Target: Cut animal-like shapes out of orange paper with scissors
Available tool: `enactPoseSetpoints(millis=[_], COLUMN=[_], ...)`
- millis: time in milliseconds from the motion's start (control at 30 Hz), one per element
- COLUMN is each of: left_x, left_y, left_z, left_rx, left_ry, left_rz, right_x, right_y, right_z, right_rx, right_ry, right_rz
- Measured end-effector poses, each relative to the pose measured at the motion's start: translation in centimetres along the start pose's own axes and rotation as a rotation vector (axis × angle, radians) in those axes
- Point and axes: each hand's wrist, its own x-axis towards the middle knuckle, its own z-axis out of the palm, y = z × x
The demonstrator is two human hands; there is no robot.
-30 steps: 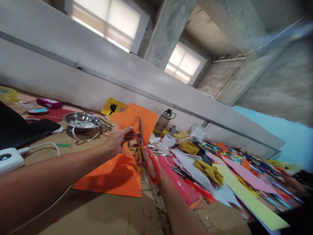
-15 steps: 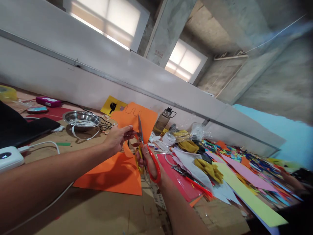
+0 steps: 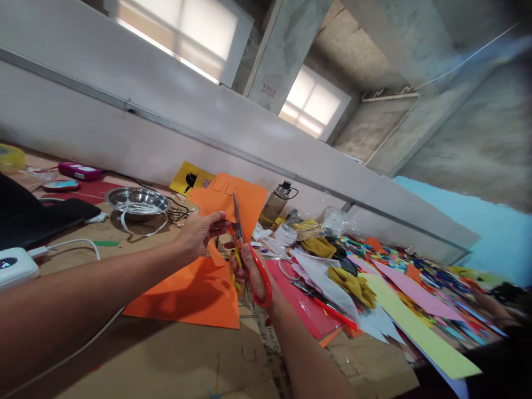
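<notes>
Table (image 3: 158,360): under the bowl (image 3: 137,194), faced with brown cardboard, which probably spares the top from blades and ink
Lower sheet (image 3: 187,299): orange, flat, nearer than the bowl and to its right, below the hands, their shadow on it
Upper sheet (image 3: 249,194): orange, lifted off the table right of the bowl, seemingly so that the blades can pass on both its faces
Bottle (image 3: 273,208): right of the bowl, past the upper sheet, near the wall, presumably clear of the elbows
Scissors (image 3: 239,237): right of the bowl, tips pointing away, a blade across the upper sheet; how far the blades part I cannot tell
Right hand (image 3: 254,277): right of the bowl, closed round the handles, thumb uppermost, likely for squeezing power
Left hand (image 3: 201,233): just right of the bowl, pinching the upper sheet between thumb and fingers beside the blades, likely to steady the paper
Drawn line (image 3: 224,192): right of the bowl, wavy, on the upper sheet near the tips, apparently a guide
</notes>
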Motion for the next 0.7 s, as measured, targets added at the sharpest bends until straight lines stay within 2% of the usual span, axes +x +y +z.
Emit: enactPoseSetpoints(millis=[233, 433, 700], left_x=[0.4, 1.0, 1.2], left_y=[0.2, 1.0, 0.4], left_z=[-0.4, -0.5, -0.7], left_rx=[-0.048, -0.067, -0.008], left_ry=[-0.058, 0.005, -0.033], left_rz=[0.020, 0.076, 0.085], right_x=[0.1, 0.0, 0.1], right_y=[0.0, 0.1, 0.1], right_z=[-0.2, -0.7, -0.6], right_rx=[-0.014, -0.044, -0.031], right_ry=[0.004, 0.012, 0.007], right_rz=[-0.004, -0.011, -0.019])
